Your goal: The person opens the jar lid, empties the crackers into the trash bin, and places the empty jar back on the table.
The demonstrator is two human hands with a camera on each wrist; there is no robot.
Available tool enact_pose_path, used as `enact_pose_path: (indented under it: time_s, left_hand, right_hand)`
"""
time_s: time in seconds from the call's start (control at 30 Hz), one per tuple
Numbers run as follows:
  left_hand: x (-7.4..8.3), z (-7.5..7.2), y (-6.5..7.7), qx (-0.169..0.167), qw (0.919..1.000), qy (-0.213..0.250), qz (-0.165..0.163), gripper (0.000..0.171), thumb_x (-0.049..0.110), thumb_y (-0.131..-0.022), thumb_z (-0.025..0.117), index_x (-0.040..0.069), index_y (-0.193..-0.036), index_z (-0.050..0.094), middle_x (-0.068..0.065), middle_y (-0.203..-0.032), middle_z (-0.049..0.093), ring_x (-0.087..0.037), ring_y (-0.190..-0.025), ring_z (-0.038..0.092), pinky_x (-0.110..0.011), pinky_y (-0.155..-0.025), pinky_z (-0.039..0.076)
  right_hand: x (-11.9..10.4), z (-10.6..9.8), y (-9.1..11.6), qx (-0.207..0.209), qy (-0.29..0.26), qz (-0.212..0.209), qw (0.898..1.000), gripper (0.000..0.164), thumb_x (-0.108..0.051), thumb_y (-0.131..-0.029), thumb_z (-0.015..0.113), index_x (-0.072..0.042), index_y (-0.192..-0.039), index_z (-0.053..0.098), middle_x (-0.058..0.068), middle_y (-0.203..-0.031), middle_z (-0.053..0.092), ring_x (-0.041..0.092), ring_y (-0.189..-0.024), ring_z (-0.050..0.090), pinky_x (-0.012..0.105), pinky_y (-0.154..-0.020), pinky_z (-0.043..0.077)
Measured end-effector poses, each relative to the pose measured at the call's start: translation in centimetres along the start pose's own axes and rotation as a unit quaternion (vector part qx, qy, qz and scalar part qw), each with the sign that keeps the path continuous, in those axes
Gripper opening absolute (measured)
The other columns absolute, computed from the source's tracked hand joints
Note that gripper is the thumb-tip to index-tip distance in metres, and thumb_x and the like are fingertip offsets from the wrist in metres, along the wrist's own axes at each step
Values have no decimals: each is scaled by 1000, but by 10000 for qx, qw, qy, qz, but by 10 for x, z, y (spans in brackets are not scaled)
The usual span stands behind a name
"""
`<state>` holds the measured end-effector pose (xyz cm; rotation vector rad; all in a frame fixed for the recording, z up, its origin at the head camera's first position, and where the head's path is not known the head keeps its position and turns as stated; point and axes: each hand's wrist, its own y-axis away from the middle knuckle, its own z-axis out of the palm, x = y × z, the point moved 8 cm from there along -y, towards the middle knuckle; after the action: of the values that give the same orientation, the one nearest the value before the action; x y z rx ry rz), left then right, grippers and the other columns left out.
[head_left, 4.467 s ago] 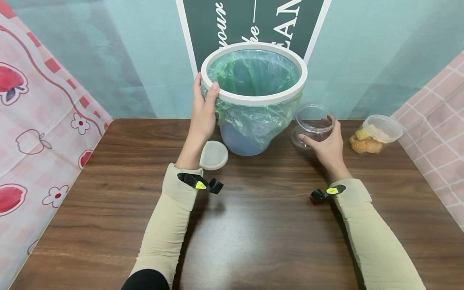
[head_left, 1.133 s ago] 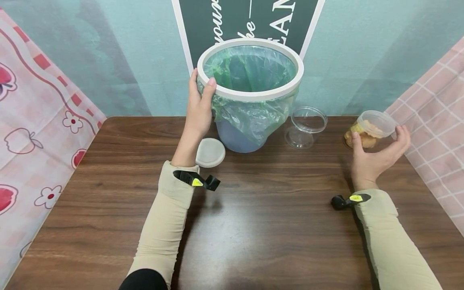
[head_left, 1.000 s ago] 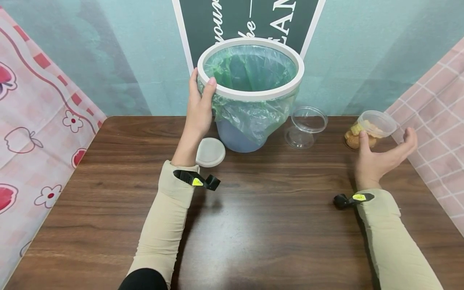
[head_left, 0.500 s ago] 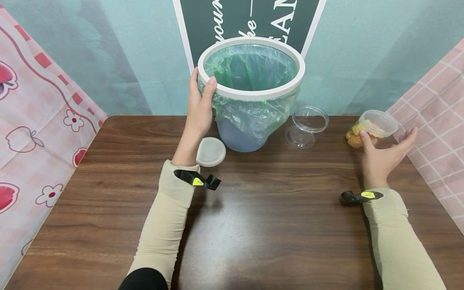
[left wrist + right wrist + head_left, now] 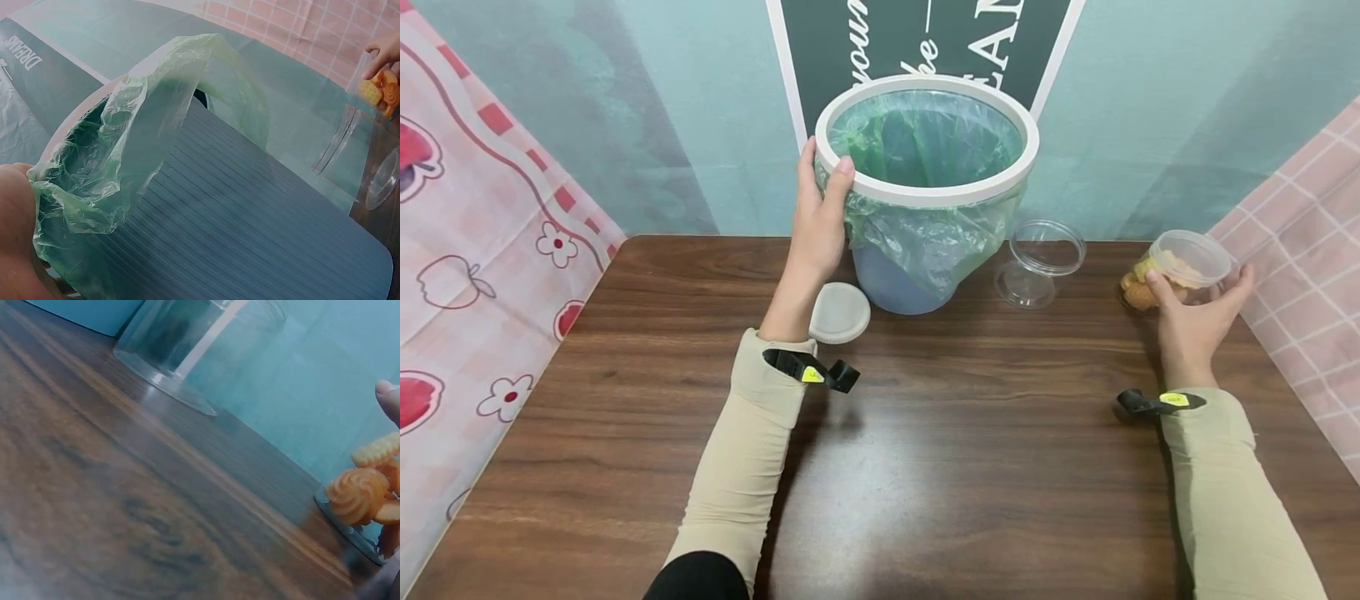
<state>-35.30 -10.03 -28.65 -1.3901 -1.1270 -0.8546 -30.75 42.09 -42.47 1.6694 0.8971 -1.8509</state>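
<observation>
In the head view, a blue trash bin (image 5: 898, 279) with a white rim and a green plastic liner (image 5: 940, 229) stands at the back. My left hand (image 5: 820, 229) grips its left side, thumb against the rim and fingers around the outside. At the far right my right hand (image 5: 1198, 329) is round a clear plastic jar (image 5: 1191, 258) of cookies (image 5: 1138, 292), thumb on the near side and fingers on the right. The jar has no lid on. Swirled cookies (image 5: 357, 497) show at the right edge of the right wrist view, near my thumb (image 5: 389, 400).
Between bin and cookie jar stands a second clear jar (image 5: 1026, 287), open-topped, with nothing visible inside. A white ribbed lid (image 5: 840, 313) lies on the wooden table (image 5: 940, 450) by my left wrist. Cloth-covered walls (image 5: 1300, 292) border the table's back and sides.
My right hand has let go of the clear jar and moved right to the cookie jar. Lately its fingers have come closer around it. My left hand has stayed on the bin.
</observation>
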Motion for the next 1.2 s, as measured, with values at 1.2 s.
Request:
enact_pose_path:
  time_s: [1.2]
  left_hand:
    - [-1,1,0,18,9999,-152,-1,78,53,-101,42,22,-164,7,-2,-169,17,-8,-149,26,-36,-124,24]
  right_hand:
    - [12,13,-33,-523,-819,13,9953,91,14,-66,85,-16,-142,46,-3,-135,49,9,-123,47,12,-100,41]
